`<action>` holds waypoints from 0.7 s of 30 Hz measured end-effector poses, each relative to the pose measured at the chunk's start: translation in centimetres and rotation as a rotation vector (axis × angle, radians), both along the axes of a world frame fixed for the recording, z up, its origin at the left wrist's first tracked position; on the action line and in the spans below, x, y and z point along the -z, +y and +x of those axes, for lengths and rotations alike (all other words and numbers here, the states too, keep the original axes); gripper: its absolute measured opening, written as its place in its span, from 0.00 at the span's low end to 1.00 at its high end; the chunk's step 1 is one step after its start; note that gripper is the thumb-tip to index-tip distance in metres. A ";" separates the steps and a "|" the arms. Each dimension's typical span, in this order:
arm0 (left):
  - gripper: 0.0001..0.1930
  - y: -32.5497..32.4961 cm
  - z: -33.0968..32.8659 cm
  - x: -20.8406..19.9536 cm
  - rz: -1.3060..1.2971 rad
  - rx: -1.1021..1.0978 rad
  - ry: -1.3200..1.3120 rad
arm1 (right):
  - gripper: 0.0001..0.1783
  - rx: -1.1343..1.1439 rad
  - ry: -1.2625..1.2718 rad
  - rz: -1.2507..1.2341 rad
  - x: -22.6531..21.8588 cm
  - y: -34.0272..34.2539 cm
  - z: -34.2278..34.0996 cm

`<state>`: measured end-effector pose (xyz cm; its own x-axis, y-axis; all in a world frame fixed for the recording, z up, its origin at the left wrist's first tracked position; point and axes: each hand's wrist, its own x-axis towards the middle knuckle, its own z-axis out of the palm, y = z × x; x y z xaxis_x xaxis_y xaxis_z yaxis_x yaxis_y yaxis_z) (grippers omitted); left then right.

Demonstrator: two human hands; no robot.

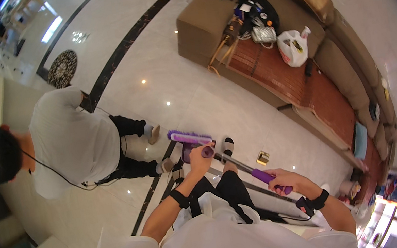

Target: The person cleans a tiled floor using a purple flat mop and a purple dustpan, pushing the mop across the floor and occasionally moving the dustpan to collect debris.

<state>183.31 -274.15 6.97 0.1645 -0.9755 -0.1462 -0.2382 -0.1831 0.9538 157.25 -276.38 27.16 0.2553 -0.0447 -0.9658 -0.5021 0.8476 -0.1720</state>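
While pole (237,163) and purple handle (207,151) are clasped by right hand (289,180) and left hand (200,161) respectively, work over the floor (238,118) seems begun but unfinished.

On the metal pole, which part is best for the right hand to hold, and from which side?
Probably the purple grip, from the right side: it is thicker than the metal pole and slants toward that side, where the right hand holds it.
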 end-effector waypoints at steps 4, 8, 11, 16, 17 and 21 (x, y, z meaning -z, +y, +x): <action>0.12 -2.1 -0.7 1.1 0.082 -0.246 0.148 | 0.36 -0.273 -0.055 -0.209 4.5 -10.1 -0.6; 0.11 -4.0 -3.7 2.7 -0.021 -0.493 0.161 | 0.24 -0.469 -0.176 -0.457 14.9 -20.7 2.0; 0.11 -4.3 -6.4 3.8 -0.006 -0.505 0.042 | 0.28 -0.622 -0.072 -0.616 22.5 -24.1 4.4; 0.11 -4.7 -8.9 4.7 -0.124 -0.549 0.089 | 0.51 -0.877 0.030 -0.659 26.6 -19.0 1.1; 0.12 -4.8 -9.0 4.9 -0.062 -0.538 0.074 | 0.49 -0.800 0.016 -0.606 26.0 -17.5 -0.6; 0.11 -5.8 -8.7 5.5 -0.074 -0.535 0.050 | 0.41 -0.933 -0.041 -0.397 20.0 -15.3 -5.8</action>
<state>174.59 -279.94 1.43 0.6353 -0.7656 -0.1009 -0.0842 -0.1986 0.9765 151.46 -291.64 7.20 0.3846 -0.1265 -0.9144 -0.9219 -0.0019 -0.3875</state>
